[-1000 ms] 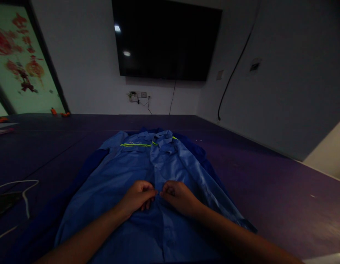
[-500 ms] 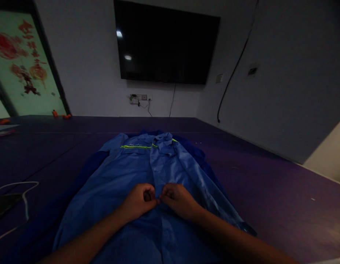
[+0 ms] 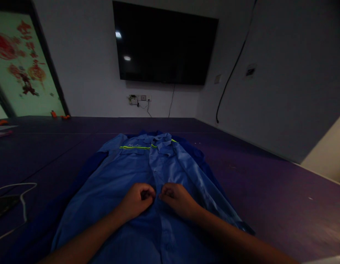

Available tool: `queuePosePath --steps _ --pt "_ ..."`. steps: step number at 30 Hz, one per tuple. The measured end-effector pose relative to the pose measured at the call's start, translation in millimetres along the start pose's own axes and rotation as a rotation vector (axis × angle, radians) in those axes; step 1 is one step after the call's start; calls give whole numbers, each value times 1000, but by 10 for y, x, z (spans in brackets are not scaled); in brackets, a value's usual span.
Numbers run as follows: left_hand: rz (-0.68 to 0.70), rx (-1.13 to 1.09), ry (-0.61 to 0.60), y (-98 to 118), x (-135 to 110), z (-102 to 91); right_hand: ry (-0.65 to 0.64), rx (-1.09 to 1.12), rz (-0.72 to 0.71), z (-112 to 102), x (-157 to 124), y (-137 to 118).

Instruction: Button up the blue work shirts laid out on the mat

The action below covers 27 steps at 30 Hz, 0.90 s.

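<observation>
A blue work shirt (image 3: 117,183) with a yellow-green stripe across the chest lies spread out, collar away from me, its front placket running down the middle. My left hand (image 3: 139,200) is closed in a pinch on the cloth at the left edge of the placket. Just across from it, my right hand (image 3: 177,201) pinches the placket's right side. A narrow gap separates the two sets of fingertips. Any button between them is hidden by the fingers and the dim light. Darker blue cloth (image 3: 90,170) shows beneath the shirt on both sides.
The shirt rests on a dark purple surface (image 3: 241,176). At the left lie a white cable (image 3: 23,205) and a dark flat object (image 3: 4,205). A television (image 3: 167,44) hangs on the far wall, and a black cable (image 3: 230,77) hangs down the right wall.
My fingertips, which met at the placket before, have drawn slightly apart. Both hands stay closed at the same part of the shirt. The view has shifted a little.
</observation>
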<state>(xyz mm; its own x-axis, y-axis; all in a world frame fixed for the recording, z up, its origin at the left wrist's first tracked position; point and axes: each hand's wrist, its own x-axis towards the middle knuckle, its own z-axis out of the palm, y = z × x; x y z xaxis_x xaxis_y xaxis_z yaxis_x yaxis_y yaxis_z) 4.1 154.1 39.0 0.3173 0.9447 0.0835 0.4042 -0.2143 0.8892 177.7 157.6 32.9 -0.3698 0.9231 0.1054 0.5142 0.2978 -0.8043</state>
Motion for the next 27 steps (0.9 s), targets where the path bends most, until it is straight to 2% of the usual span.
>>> queuePosePath --steps 18,27 --pt "40 67 -9 -17 15 -23 21 131 -34 20 10 17" --pt "54 108 -4 15 3 -12 13 209 26 36 12 28"
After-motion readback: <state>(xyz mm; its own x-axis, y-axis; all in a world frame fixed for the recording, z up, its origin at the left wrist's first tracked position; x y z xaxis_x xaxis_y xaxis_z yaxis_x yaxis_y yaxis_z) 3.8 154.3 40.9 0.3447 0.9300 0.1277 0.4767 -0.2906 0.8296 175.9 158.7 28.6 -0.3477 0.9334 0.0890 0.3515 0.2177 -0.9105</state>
